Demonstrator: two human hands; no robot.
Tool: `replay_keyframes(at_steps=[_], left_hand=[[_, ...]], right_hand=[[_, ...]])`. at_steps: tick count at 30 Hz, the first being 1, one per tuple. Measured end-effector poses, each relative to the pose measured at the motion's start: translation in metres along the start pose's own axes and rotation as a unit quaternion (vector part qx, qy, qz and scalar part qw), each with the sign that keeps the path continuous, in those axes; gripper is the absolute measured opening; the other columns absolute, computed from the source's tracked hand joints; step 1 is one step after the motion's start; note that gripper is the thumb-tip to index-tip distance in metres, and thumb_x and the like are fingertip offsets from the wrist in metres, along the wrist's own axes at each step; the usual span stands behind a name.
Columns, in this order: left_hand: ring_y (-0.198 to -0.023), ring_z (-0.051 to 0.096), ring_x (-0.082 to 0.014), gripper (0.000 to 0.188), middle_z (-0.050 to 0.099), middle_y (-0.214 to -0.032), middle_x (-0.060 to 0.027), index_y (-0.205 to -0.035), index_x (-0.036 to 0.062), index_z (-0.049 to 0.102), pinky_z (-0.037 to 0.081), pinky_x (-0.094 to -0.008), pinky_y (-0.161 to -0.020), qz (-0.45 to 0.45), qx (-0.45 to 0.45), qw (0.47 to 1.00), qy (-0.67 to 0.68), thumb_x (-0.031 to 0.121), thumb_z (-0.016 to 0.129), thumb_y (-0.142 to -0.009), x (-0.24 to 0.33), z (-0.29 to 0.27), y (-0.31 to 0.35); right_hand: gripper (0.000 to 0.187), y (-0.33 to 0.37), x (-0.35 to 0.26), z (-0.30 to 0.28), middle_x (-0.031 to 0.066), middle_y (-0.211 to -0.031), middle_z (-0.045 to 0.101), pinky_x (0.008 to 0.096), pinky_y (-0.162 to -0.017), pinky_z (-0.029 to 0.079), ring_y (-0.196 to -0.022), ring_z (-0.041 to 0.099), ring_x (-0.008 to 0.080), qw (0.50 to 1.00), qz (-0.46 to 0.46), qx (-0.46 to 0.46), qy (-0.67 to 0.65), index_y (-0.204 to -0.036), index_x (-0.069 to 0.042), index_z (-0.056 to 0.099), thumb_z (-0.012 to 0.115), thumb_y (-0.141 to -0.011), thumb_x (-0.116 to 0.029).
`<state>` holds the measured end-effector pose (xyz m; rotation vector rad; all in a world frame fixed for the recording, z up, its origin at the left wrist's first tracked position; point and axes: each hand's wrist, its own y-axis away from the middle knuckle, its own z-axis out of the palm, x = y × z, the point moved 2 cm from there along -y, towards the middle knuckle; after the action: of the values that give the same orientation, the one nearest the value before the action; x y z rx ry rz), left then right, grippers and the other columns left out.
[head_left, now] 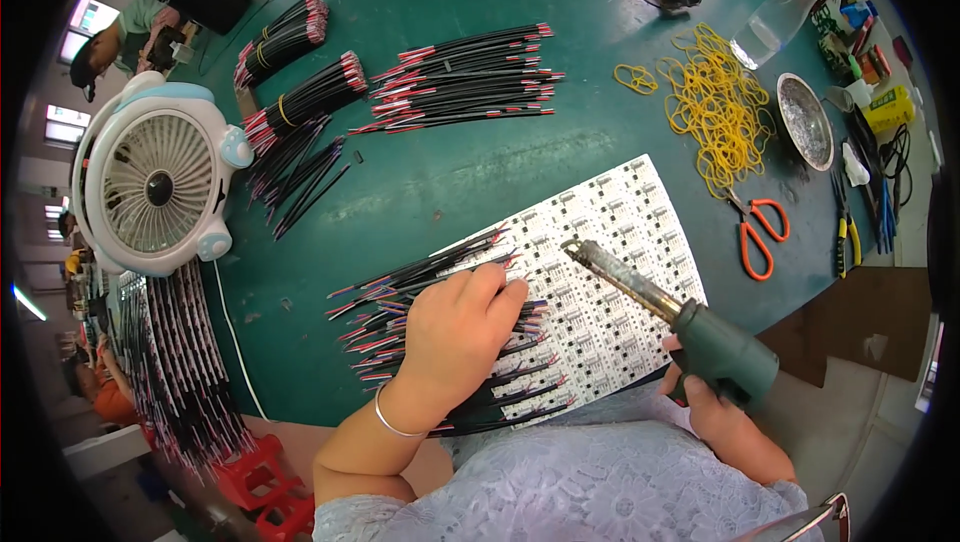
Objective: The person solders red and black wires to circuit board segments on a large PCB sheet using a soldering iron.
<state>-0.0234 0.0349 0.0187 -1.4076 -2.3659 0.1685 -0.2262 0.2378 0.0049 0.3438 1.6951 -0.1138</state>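
Diagonally, a white circuit-board sheet (640, 217) is laid; over it, a dark-green pistol-shaped tool (715, 342), its metal barrel (627, 280) slanted up-left, is gripped by the right hand (705, 407). Black wires (385, 337) are partly covered by the narrowed left hand (462, 320), its hold unclear; at upper right, a clear plastic bottle (778, 22) and grey metal bowl (828, 142) are set, contents indistinct.

Even light covers the table (430, 172), windows (92, 15) glare at left, and dark edges bend.

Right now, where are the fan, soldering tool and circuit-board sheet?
Fan (159, 188): head view, on its hub.
Soldering tool (725, 350): head view, on its green body.
Circuit-board sheet (640, 232): head view, on its white face.
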Motion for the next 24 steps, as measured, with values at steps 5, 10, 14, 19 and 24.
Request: replay_keyframes(at_steps=[5,10,14,19,24], left_hand=[[-0.064,0.058,-0.0222,0.030,0.060,-0.086,-0.0052,-0.095,0.0077,0.067,0.045,-0.0328,-0.053,-0.064,0.018,0.998,0.019,0.002,0.065,-0.066,0.013,-0.038,-0.002],[-0.064,0.056,-0.0213,0.022,0.050,-0.085,-0.0071,-0.093,0.0092,0.053,0.042,-0.0346,-0.049,-0.085,-0.002,0.996,0.038,0.004,0.060,-0.073,0.019,-0.034,-0.004],[-0.062,0.058,-0.0256,0.034,0.054,-0.084,-0.0064,-0.091,0.0088,0.056,0.046,-0.0357,-0.051,-0.051,-0.070,0.996,0.018,-0.001,0.067,-0.061,0.022,-0.014,0.002],[-0.059,0.057,-0.0225,0.029,0.054,-0.080,-0.0045,-0.089,0.0078,0.063,0.045,-0.0327,-0.050,-0.051,-0.053,0.997,0.019,-0.001,0.064,-0.062,0.019,-0.001,0.012],[-0.058,0.056,-0.0199,0.028,0.055,-0.076,-0.0035,-0.088,0.0078,0.068,0.045,-0.0304,-0.048,-0.014,0.018,0.999,0.039,-0.001,0.064,-0.062,0.015,0.002,0.012]], right_hand=[[0.036,0.004,0.004,-0.007,0.0110,-0.096,0.059,0.0281,-0.058,0.051,-0.062,0.062,0.0162,0.995,-0.043,0.054,-0.066,-0.121,0.002,0.044,0.055,-0.088,-0.006],[0.035,-0.002,-0.002,-0.006,0.0144,-0.107,0.060,0.0287,-0.058,0.052,-0.062,0.062,0.0167,0.990,-0.010,0.048,-0.131,-0.120,0.003,0.045,0.054,-0.087,-0.004],[0.028,0.016,0.004,-0.015,0.0141,-0.104,0.062,0.0290,-0.060,0.051,-0.061,0.062,0.0156,0.999,-0.031,0.003,0.003,-0.112,0.002,0.053,0.056,-0.085,-0.005],[0.022,0.018,-0.003,-0.007,0.0038,-0.078,0.066,0.0383,-0.071,0.046,-0.067,0.063,0.0204,0.989,0.128,0.044,-0.065,-0.099,-0.005,0.064,0.062,-0.077,-0.004],[0.030,0.008,-0.004,-0.008,0.0080,-0.092,0.063,0.0274,-0.055,0.049,-0.060,0.061,0.0130,0.983,-0.072,-0.076,0.153,-0.113,0.000,0.057,0.057,-0.089,-0.018]])
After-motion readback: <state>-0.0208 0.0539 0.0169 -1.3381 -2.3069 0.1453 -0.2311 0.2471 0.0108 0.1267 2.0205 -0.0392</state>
